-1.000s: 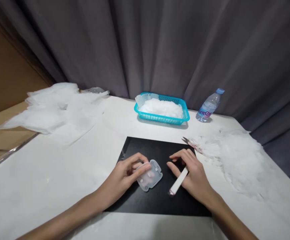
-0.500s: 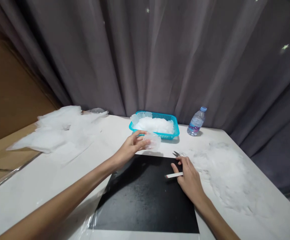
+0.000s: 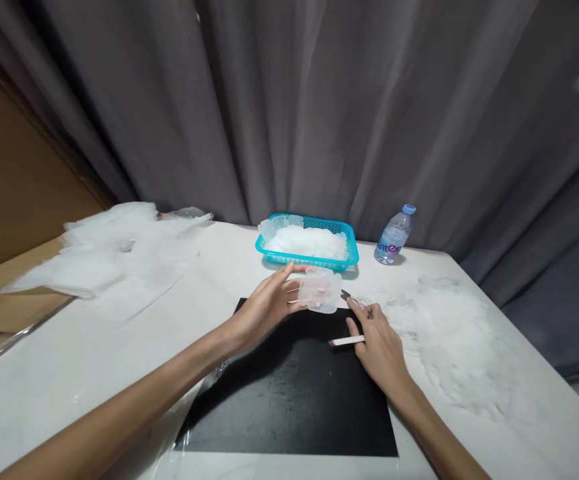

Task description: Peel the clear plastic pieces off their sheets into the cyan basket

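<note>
My left hand is stretched forward and holds a small clear plastic case with pinkish pieces inside, just above the far edge of the black mat. My right hand rests on the mat's right edge and grips a thin white stick, which points left. Its fingertips reach toward small scissors lying at the mat's far right corner. Behind the case stands a turquoise basket filled with white material.
A water bottle stands right of the basket. White fluffy material is spread on the table's right side, and a pile of white sheets lies at the left. A grey curtain hangs behind the table.
My left hand lifted the clear case off the mat, carried it up toward the basket, and now holds it a little right and lower. My right hand slid toward the scissors with the stick.
</note>
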The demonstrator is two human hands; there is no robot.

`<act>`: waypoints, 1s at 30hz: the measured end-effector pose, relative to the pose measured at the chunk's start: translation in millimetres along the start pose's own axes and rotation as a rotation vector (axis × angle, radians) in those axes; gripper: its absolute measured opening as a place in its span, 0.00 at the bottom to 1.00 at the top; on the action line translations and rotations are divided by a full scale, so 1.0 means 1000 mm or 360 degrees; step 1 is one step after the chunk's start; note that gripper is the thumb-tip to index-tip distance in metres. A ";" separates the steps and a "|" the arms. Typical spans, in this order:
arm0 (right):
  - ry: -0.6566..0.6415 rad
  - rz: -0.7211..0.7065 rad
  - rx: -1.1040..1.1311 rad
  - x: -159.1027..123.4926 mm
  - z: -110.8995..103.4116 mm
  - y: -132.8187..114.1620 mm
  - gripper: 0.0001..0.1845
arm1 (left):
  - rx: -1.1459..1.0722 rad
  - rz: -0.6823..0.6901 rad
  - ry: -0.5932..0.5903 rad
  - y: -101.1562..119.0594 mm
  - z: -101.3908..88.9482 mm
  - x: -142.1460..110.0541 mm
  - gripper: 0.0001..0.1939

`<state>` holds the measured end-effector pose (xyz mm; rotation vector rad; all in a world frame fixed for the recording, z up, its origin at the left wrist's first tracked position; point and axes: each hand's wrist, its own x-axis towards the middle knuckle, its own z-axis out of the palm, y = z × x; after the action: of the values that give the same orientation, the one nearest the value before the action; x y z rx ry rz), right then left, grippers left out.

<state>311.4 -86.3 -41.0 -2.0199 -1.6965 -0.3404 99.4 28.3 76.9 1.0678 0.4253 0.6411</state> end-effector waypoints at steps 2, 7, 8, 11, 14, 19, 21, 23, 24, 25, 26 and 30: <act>-0.0012 -0.0013 -0.0027 0.000 -0.001 -0.001 0.22 | -0.0062 0.0026 -0.0006 0.000 0.003 -0.002 0.22; -0.0012 0.0036 0.0006 -0.001 -0.003 -0.003 0.23 | -0.0100 0.0034 -0.0040 -0.002 0.008 -0.005 0.19; -0.0013 0.0043 0.0026 -0.002 -0.003 -0.004 0.22 | -0.0100 0.0034 -0.0048 -0.003 0.009 -0.006 0.19; -0.0003 0.0045 0.0081 -0.002 -0.006 -0.007 0.20 | -0.0120 0.0015 -0.0075 -0.005 0.010 -0.008 0.19; -0.0008 0.0012 0.0104 -0.002 -0.008 -0.009 0.19 | -0.0142 -0.0029 -0.0118 -0.005 0.010 -0.010 0.22; 0.0013 -0.0012 0.0116 -0.003 -0.007 -0.010 0.20 | -0.0186 -0.0056 -0.0115 -0.005 0.008 -0.010 0.25; 0.0020 -0.0020 0.0112 -0.003 -0.005 -0.010 0.20 | -0.0230 -0.0062 -0.0101 -0.005 0.007 -0.010 0.29; 0.0018 -0.0029 0.0112 -0.004 -0.004 -0.009 0.20 | -0.0262 -0.0071 -0.0091 -0.005 0.008 -0.010 0.33; 0.0015 -0.0030 0.0114 -0.004 -0.003 -0.008 0.20 | -0.0266 -0.0075 -0.0091 -0.004 0.008 -0.010 0.34; 0.0009 -0.0029 0.0117 -0.004 -0.002 -0.008 0.20 | -0.0261 -0.0077 -0.0093 -0.004 0.009 -0.010 0.34; 0.0003 -0.0027 0.0120 -0.004 -0.002 -0.008 0.19 | -0.0253 -0.0076 -0.0096 -0.003 0.010 -0.010 0.35; -0.0003 -0.0026 0.0129 -0.004 -0.001 -0.008 0.19 | -0.0217 -0.0064 -0.0123 -0.002 0.010 -0.010 0.36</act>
<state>303.3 -89.7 -40.7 -1.9496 -1.7006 -0.2708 98.8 14.8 79.9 0.9489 0.3308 0.5831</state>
